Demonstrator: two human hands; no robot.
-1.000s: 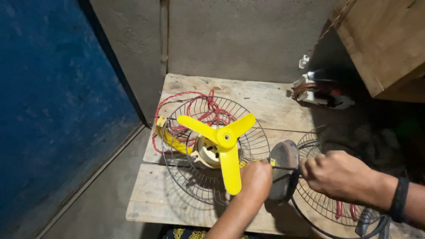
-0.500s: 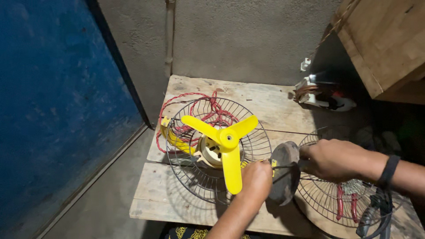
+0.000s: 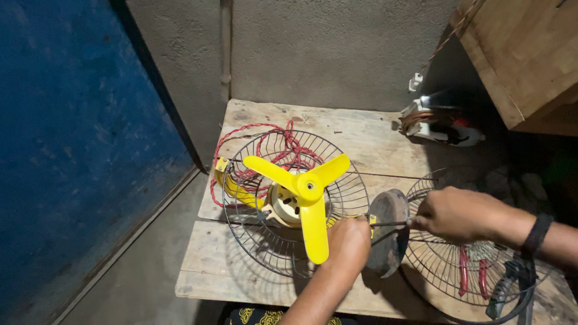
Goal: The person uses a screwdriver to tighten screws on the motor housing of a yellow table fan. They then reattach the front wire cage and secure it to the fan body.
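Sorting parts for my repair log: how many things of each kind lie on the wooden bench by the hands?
Wire fan guards: 2
Yellow fan blade: 1
Red twisted cord: 1
Red-handled pliers: 1
Round grey disc: 1
Wound motor part: 1
Total: 7

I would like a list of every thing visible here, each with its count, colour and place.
fan blade: one, yellow, three vanes, in the left guard
left guard: one, dark wire, on the table
motor: one, cream, under the blade
cord: one, red, coiled behind the guard
disc: one, brown, between the hands
right guard: one, dark wire, right of the disc
pliers: one, red handles, under the right guard
table: one, pale wood, by the wall
box: one, wooden, top right
left hand: at the left guard's rim
right hand: holds a thin tool
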